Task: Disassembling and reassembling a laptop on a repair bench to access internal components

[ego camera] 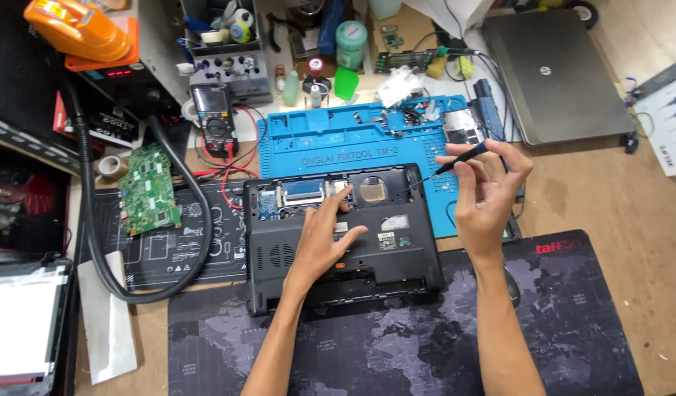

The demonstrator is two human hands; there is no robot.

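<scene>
Laptop base (pixel 397 257) under left hand (pixel 327 238); right hand (pixel 485 194) fingers pinch screwdriver (pixel 463 157).

Electronics repair workshop: multimeter (pixel 215 117), circuit board (pixel 149 191)

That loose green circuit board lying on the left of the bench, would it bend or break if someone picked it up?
The green circuit board looks thin and flat, so probably stiff and light. Its face is crowded with small parts, so it is likely fragile under finger pressure. Lying flat on the black mat, it should slide rather than roll.
</scene>
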